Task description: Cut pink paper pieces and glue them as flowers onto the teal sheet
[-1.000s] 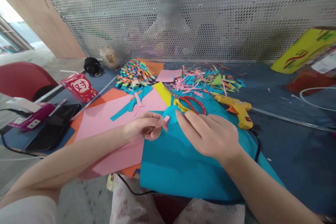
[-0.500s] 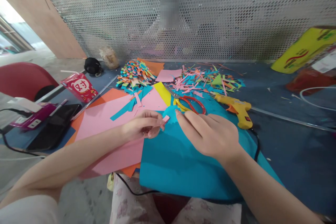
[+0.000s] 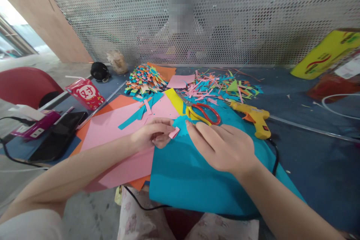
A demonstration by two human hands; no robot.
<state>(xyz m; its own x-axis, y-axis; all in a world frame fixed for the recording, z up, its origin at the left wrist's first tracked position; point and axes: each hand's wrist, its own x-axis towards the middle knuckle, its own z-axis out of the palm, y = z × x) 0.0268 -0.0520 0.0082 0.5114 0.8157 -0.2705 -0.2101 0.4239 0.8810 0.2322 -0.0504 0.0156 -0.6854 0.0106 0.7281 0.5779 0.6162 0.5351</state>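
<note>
Between the thumb and fingers of my left hand (image 3: 159,132) is a small pink paper strip (image 3: 174,132), which looks folded. My right hand (image 3: 221,142) is closed in a pinch just to the right; whatever its fingertips hold, if anything, is hidden. Under both hands a small light-blue paper piece with a jagged edge (image 3: 180,121) lies over a large blue sheet (image 3: 194,180). Scissors with red and yellow handles (image 3: 204,111) rest just beyond my right fingers. A large pink sheet (image 3: 112,146) spreads beneath my left forearm.
A yellow glue gun (image 3: 254,116) lies to the right. Behind are a cluster of coloured paper pieces (image 3: 144,78) and a heap of paper scraps (image 3: 213,86). On the left are a red drink carton (image 3: 86,93), a black phone (image 3: 59,135) and a purple power strip (image 3: 36,129).
The pink strip in my left hand has turned and dipped slightly, showing more of its face. My right hand has shifted slightly left. Everything else stays put.
</note>
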